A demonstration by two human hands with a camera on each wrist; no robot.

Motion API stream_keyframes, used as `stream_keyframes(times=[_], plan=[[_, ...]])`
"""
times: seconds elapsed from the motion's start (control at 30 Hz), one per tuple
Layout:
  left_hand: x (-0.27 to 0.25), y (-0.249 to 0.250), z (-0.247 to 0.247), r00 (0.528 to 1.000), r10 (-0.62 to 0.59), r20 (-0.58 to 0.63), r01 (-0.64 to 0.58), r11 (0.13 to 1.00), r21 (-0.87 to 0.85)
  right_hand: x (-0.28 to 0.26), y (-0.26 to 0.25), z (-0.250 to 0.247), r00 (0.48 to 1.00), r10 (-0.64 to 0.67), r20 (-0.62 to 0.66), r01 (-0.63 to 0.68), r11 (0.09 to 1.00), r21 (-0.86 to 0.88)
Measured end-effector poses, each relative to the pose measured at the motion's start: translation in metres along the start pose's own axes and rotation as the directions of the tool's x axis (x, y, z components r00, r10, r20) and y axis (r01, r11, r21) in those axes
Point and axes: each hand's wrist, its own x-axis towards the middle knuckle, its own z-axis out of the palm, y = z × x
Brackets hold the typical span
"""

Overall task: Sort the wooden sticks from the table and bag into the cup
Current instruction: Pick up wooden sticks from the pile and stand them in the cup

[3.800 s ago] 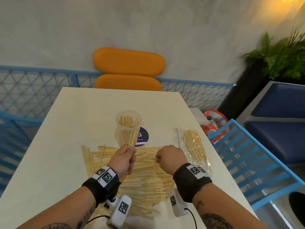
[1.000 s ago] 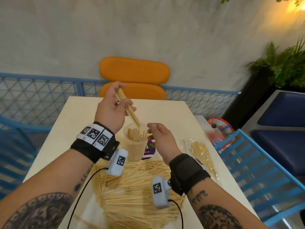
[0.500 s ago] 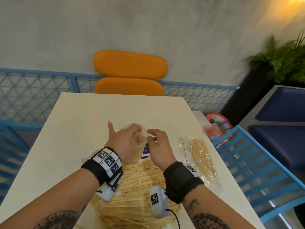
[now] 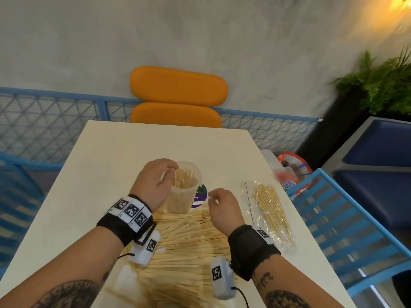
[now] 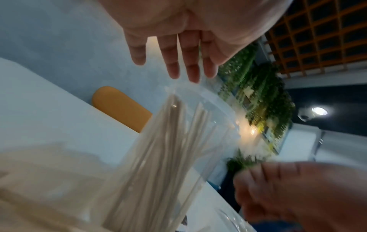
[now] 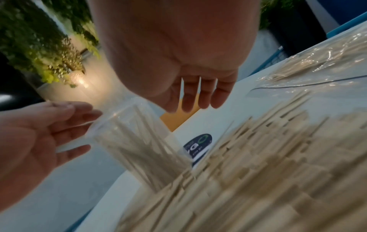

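A clear plastic cup (image 4: 185,192) holding several wooden sticks stands upright mid-table. My left hand (image 4: 168,174) hovers at the cup's left rim with its fingers (image 5: 190,69) straight and empty. In the right wrist view the left hand's fingertips reach the cup (image 6: 135,141). My right hand (image 4: 214,200) hangs just right of the cup with fingers (image 6: 198,100) relaxed, holding nothing. A broad pile of loose sticks (image 4: 186,243) lies under both wrists. A clear bag (image 4: 270,210) with more sticks lies flat to the right.
A purple round sticker (image 4: 201,195) shows on the cream table (image 4: 115,165) behind the cup. An orange chair (image 4: 178,98) stands past the far edge. Blue chairs (image 4: 347,236) and a red-and-white bag (image 4: 291,172) sit close off the right edge.
A second ago my left hand held sticks raised above the cup; now it is lower and empty beside the rim. My right hand has drawn back from the cup rim.
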Motion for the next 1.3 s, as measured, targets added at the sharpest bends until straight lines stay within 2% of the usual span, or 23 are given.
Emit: stream_keyframes(times=[0.1,0.17,0.23,0.33,0.4,0.47,0.53,0.67,0.8,0.93,1.17,1.3], plan=[[-0.012,-0.016,-0.022,0.985,-0.126,-0.116,0.127,0.992,0.001,-0.018,-0.012,0.009,0.981,-0.064,0.182,0.088,0.988,-0.124],[-0.025,-0.034,-0.036,0.960,-0.249,-0.130,0.255,0.966,0.032,-0.031,-0.027,0.019,0.946,-0.140,0.292,0.193,0.968,-0.161],[-0.039,-0.051,-0.045,0.923,-0.371,-0.098,0.379,0.922,0.084,-0.039,-0.044,0.033,0.912,-0.188,0.366,0.266,0.948,-0.174],[-0.063,-0.071,-0.052,0.872,-0.485,-0.060,0.489,0.860,0.148,-0.041,-0.066,0.057,0.863,-0.232,0.450,0.343,0.922,-0.182],[-0.078,-0.077,-0.049,0.825,-0.564,-0.019,0.558,0.810,0.178,-0.035,-0.077,0.076,0.827,-0.248,0.504,0.423,0.865,-0.270],[-0.091,-0.081,-0.042,0.779,-0.625,0.053,0.599,0.767,0.228,-0.027,-0.087,0.094,0.817,-0.225,0.531,0.470,0.793,-0.388],[-0.098,-0.080,-0.032,0.761,-0.641,0.100,0.607,0.758,0.240,-0.018,-0.095,0.106,0.816,-0.159,0.555,0.472,0.737,-0.484],[-0.101,-0.075,-0.019,0.742,-0.653,0.154,0.640,0.758,0.129,-0.009,-0.098,0.123,0.807,-0.038,0.589,0.463,0.659,-0.593],[-0.107,-0.072,-0.014,0.708,-0.688,0.158,0.698,0.716,-0.014,-0.012,-0.091,0.133,0.839,-0.078,0.539,0.449,0.659,-0.604],[-0.113,-0.073,-0.015,0.694,-0.701,0.165,0.719,0.688,-0.099,-0.014,-0.090,0.131,0.861,-0.108,0.498,0.432,0.672,-0.601],[-0.109,-0.069,-0.015,0.706,-0.695,0.133,0.707,0.682,-0.190,-0.017,-0.085,0.123,0.863,-0.090,0.496,0.406,0.709,-0.577],[-0.108,-0.068,-0.008,0.704,-0.696,0.142,0.709,0.677,-0.197,-0.022,-0.081,0.119,0.840,-0.144,0.523,0.487,0.625,-0.610]])
